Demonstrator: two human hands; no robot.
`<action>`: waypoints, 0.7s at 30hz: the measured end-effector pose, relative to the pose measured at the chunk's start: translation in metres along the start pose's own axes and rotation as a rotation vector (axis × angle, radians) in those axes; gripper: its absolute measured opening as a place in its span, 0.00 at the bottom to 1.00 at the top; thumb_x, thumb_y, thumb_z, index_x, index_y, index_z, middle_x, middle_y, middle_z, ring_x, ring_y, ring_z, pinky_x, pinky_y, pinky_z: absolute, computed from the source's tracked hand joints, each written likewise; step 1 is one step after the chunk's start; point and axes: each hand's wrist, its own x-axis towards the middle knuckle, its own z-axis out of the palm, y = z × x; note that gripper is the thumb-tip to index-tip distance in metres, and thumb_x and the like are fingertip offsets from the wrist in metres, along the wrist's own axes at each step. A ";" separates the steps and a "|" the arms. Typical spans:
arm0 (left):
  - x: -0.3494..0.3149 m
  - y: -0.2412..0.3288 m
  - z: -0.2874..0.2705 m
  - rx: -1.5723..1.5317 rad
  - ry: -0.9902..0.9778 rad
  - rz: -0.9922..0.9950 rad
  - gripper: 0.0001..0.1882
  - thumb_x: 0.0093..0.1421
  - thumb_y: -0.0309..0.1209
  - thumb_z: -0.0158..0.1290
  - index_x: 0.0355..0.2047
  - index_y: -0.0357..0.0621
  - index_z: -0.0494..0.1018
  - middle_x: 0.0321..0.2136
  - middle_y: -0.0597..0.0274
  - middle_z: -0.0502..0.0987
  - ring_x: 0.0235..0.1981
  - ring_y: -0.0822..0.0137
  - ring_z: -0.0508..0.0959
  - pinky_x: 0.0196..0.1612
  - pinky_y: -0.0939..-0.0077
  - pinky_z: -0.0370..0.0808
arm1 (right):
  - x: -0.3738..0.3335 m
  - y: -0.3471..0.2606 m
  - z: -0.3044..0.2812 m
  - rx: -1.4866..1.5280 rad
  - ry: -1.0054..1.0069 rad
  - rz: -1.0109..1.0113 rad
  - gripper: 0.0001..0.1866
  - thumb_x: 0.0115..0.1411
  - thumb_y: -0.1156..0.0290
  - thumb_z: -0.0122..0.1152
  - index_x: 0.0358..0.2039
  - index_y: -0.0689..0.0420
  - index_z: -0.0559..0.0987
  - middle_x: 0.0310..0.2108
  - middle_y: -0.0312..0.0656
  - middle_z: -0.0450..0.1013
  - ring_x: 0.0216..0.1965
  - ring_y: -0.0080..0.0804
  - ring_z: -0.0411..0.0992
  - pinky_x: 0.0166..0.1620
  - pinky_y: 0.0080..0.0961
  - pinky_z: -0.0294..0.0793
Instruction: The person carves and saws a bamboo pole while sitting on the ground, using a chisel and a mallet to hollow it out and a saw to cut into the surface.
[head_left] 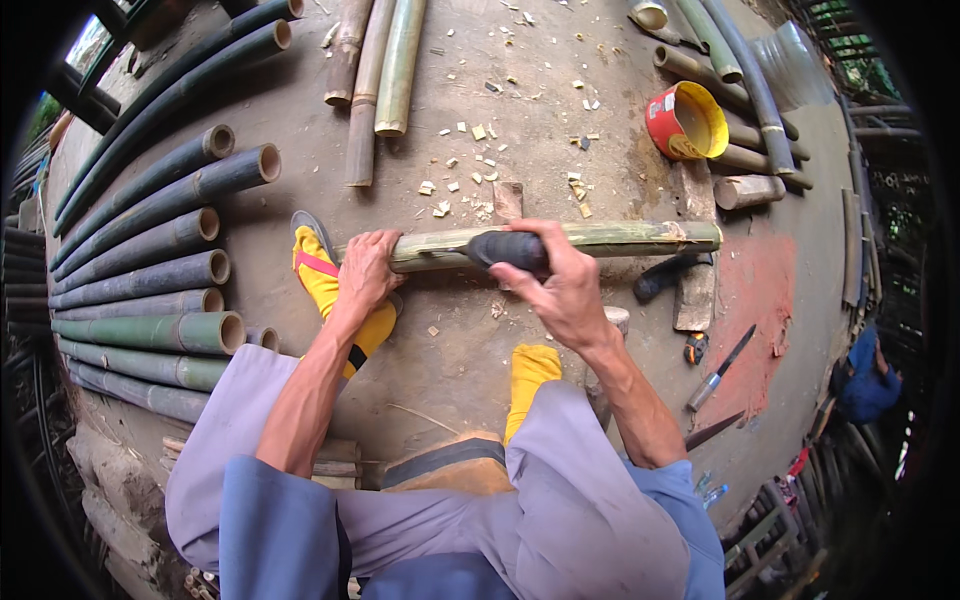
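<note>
A pale green bamboo pole (640, 237) lies crosswise before me, its open cut end to the right. My left hand (370, 265) is closed over its left end, beside my foot in a yellow sock and sandal. Above the middle of the pole my right hand (562, 290) grips a thick black tool handle (510, 252); the handle is slightly blurred and any blade is hidden. Wooden blocks (694, 302) sit under the pole's right part, and a small block (508, 200) stands just behind its middle. Another black-handled tool (668, 278) lies below the right end.
Dark bamboo poles (150, 240) are stacked at left, with more poles (375, 80) at the back. A red and yellow bucket (686, 122) stands at far right. A tape measure (696, 347) and a knife (722, 368) lie at right. Chips (479, 132) litter the ground.
</note>
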 end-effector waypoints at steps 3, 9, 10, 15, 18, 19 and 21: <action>0.008 0.006 0.004 0.002 -0.002 0.041 0.27 0.37 0.28 0.64 0.42 0.43 0.72 0.37 0.54 0.77 0.44 0.54 0.74 0.50 0.63 0.68 | 0.009 0.024 -0.026 0.234 0.026 0.461 0.18 0.55 0.64 0.65 0.41 0.59 0.72 0.29 0.42 0.74 0.25 0.30 0.75 0.26 0.24 0.77; 0.009 -0.001 0.003 0.020 -0.093 0.003 0.30 0.38 0.29 0.65 0.46 0.44 0.71 0.42 0.52 0.75 0.46 0.54 0.73 0.53 0.63 0.66 | 0.025 -0.041 -0.100 0.187 0.564 0.139 0.16 0.54 0.72 0.66 0.38 0.62 0.69 0.29 0.44 0.73 0.23 0.23 0.73 0.25 0.17 0.75; 0.004 -0.002 0.001 0.036 -0.078 -0.012 0.31 0.38 0.29 0.64 0.47 0.44 0.70 0.44 0.51 0.74 0.47 0.54 0.73 0.54 0.63 0.66 | 0.015 -0.032 -0.115 0.351 0.587 0.176 0.16 0.53 0.74 0.65 0.38 0.63 0.67 0.29 0.45 0.73 0.22 0.25 0.73 0.26 0.20 0.78; 0.029 0.046 -0.029 -0.154 0.305 0.010 0.30 0.45 0.25 0.60 0.51 0.42 0.67 0.48 0.48 0.71 0.50 0.53 0.71 0.57 0.62 0.66 | -0.119 0.017 -0.109 0.767 0.137 0.741 0.34 0.40 0.76 0.56 0.52 0.64 0.62 0.33 0.49 0.66 0.22 0.32 0.73 0.24 0.25 0.77; 0.063 0.145 -0.033 -0.358 0.299 0.108 0.28 0.49 0.25 0.57 0.53 0.41 0.66 0.47 0.49 0.72 0.49 0.56 0.72 0.56 0.64 0.68 | -0.197 0.024 -0.055 0.950 0.179 1.072 0.27 0.44 0.76 0.56 0.48 0.62 0.66 0.28 0.42 0.66 0.16 0.26 0.69 0.14 0.19 0.66; 0.071 0.183 -0.025 -0.413 0.226 0.201 0.29 0.51 0.25 0.57 0.54 0.41 0.66 0.47 0.50 0.73 0.47 0.58 0.74 0.55 0.66 0.70 | -0.209 0.026 -0.039 0.917 0.187 1.085 0.26 0.46 0.73 0.60 0.47 0.62 0.68 0.26 0.39 0.67 0.17 0.23 0.68 0.18 0.19 0.66; 0.082 0.233 0.005 -0.315 0.018 0.221 0.27 0.53 0.31 0.60 0.53 0.40 0.67 0.47 0.49 0.71 0.50 0.56 0.71 0.55 0.64 0.70 | -0.199 0.021 -0.012 0.886 0.175 1.060 0.25 0.48 0.71 0.64 0.47 0.62 0.69 0.27 0.39 0.69 0.20 0.21 0.68 0.23 0.19 0.67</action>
